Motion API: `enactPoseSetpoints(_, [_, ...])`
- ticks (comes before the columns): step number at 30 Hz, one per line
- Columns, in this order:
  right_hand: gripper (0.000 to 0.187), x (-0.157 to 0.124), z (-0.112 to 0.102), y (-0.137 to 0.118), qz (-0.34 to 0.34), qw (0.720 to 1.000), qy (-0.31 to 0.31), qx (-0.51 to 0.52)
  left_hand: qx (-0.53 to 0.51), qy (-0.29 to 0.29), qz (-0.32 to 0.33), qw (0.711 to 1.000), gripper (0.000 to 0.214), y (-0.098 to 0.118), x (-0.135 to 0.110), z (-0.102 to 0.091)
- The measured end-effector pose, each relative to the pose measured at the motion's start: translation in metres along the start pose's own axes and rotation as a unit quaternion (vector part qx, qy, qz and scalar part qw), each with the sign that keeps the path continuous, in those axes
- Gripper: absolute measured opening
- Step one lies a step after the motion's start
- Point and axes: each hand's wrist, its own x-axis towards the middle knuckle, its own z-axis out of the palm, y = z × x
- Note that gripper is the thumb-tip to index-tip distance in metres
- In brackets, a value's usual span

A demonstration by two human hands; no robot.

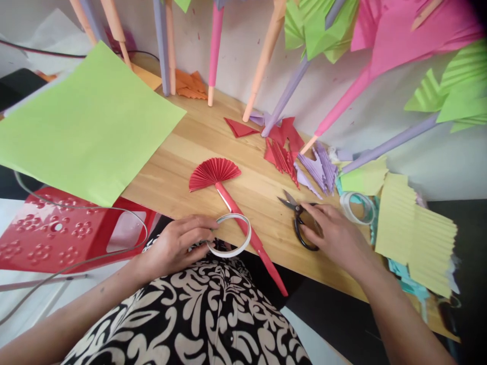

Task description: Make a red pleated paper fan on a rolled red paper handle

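My left hand [186,238] pinches the edge of a white tape roll [245,243], a thin ring held at the table's front edge. Beneath the ring passes a rolled red paper stick [262,253], its lower end jutting past the edge. At the stick's top lies a pleated red paper fan [213,172]. My right hand [335,230] has its fingers on the handles of black scissors [300,218]. The scissor blades are parted and point up and left, on or just over the wood.
Green paper [87,121] covers the table's left side, above a red plastic stool [76,228]. Paper flowers on long stems [289,91] lean on the wall. Red and purple scraps [281,157], another tape roll [357,208] and pleated yellow paper [414,228] lie to the right.
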Motion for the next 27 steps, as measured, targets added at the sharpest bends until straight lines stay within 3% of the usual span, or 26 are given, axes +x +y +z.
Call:
enactPoseSetpoints(4, [0.043,0.006,-0.011,-0.012,0.063,0.993,0.009,0.098,-0.010,0.003,0.005,1.000,0.010,-0.003,-0.002,-0.003])
enactPoseSetpoints(8, [0.046,0.008,-0.029,-0.037,0.095,0.953,0.028,0.285,-0.007,0.000,0.017,1.000,0.005,-0.006,-0.002,-0.010])
enactPoseSetpoints(10, [0.049,0.009,-0.033,-0.058,0.086,0.944,0.008,0.318,-0.006,-0.007,0.012,1.000,0.007,-0.008,-0.003,-0.014])
enactPoseSetpoints(17, [0.040,0.019,-0.015,-0.118,0.067,0.957,0.023,0.282,-0.011,-0.021,0.019,1.000,0.011,-0.014,-0.007,-0.017])
enactPoseSetpoints(22, [0.046,0.024,-0.009,-0.132,0.031,0.987,0.005,0.155,-0.030,-0.032,0.028,0.999,0.014,-0.017,-0.006,-0.019])
enactPoseSetpoints(27, [0.047,0.025,-0.004,-0.133,0.031,0.991,-0.004,0.127,-0.037,-0.045,0.025,0.998,0.011,-0.018,-0.007,-0.022])
